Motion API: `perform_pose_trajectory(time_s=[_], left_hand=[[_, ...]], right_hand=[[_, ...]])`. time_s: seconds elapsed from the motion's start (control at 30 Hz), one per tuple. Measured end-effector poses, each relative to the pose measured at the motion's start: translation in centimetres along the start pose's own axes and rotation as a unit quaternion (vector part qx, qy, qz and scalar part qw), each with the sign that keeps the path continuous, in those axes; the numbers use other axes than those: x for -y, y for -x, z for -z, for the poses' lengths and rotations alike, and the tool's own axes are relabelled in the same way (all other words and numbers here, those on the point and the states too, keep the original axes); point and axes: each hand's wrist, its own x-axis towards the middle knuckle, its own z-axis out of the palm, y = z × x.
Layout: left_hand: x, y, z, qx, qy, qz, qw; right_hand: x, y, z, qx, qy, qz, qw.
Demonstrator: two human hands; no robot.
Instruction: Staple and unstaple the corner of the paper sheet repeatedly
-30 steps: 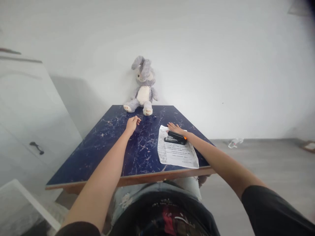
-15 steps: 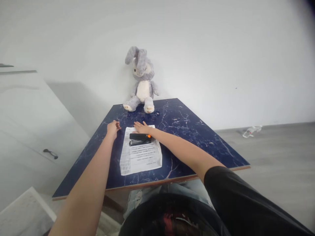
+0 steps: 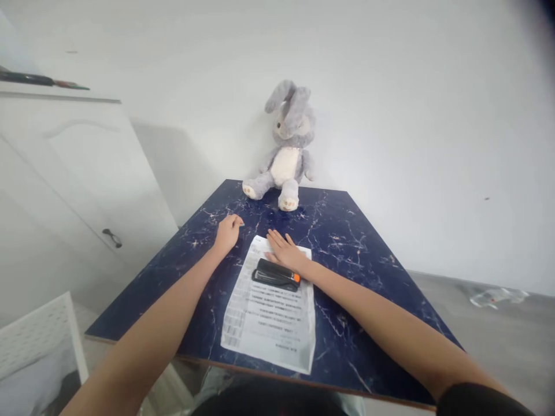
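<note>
Printed sheets of paper (image 3: pixel 273 329) lie on the blue marble-patterned table, with a black stapler (image 3: pixel 276 275) with an orange end resting across their upper part. My right hand (image 3: pixel 285 252) lies flat at the far edge of the paper, just beyond the stapler, its fingers stretched out. To the left of the paper, above the tabletop or on it, my left hand (image 3: pixel 228 234) has its fingers curled together. Whatever those fingers may pinch is too small to make out.
A grey plush rabbit (image 3: pixel 286 150) sits at the table's (image 3: pixel 347 254) far end against the wall. To the left stands a white cabinet (image 3: pixel 78 173) with long thin items on top. A white basket (image 3: pixel 39 341) is at lower left, and clear plastic (image 3: pixel 498 297) lies on the floor at right.
The view has turned, so the table, paper and rabbit sit further right in the picture. My left hand's fingers are curled more tightly. My right hand stays flat on the paper's far edge.
</note>
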Motion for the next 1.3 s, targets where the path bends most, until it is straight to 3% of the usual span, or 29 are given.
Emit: perform_pose_trajectory(time_s=[0.1,0.17,0.27,0.33,0.4,0.57,0.8,1.0,1.1,1.3], left_hand=[[-2.4,1.2,-0.9,0.029,-0.002,-0.034,0.999],[-4.0,1.8,-1.2,0.062,0.033,-0.056,0.996],[-5.5,2.6,-1.4,0.213,0.061,-0.176,0.959],[-5.7,2.9,-1.5,0.293,0.041,-0.245,0.923],[-5.6,3.1,-1.8,0.322,0.003,-0.268,0.908],[-5.1,3.0,-1.9,0.329,-0.080,-0.215,0.916],[-4.9,2.9,-1.3,0.319,-0.117,-0.166,0.926],[-4.8,3.3,-2.3,0.211,-0.124,-0.171,0.954],[-5.0,3.7,-2.6,0.219,-0.123,-0.165,0.954],[-4.8,3.4,-2.1,0.262,-0.022,-0.129,0.956]], right_hand=[[-1.1,1.7,1.0,-0.021,-0.050,-0.002,0.999],[-1.1,2.7,2.5,-0.068,-0.129,-0.001,0.989],[0.0,5.7,5.3,-0.168,-0.266,-0.064,0.947],[1.3,8.8,7.0,-0.138,-0.304,-0.064,0.940],[2.3,11.9,8.1,-0.091,-0.294,-0.030,0.951],[2.7,15.3,7.5,-0.090,-0.263,-0.032,0.960],[1.5,13.8,6.5,-0.087,-0.305,-0.015,0.948],[1.5,13.4,6.5,-0.101,-0.281,-0.042,0.954],[2.1,13.1,6.7,-0.122,-0.241,-0.021,0.963],[3.1,9.7,8.2,-0.019,-0.234,0.029,0.972]])
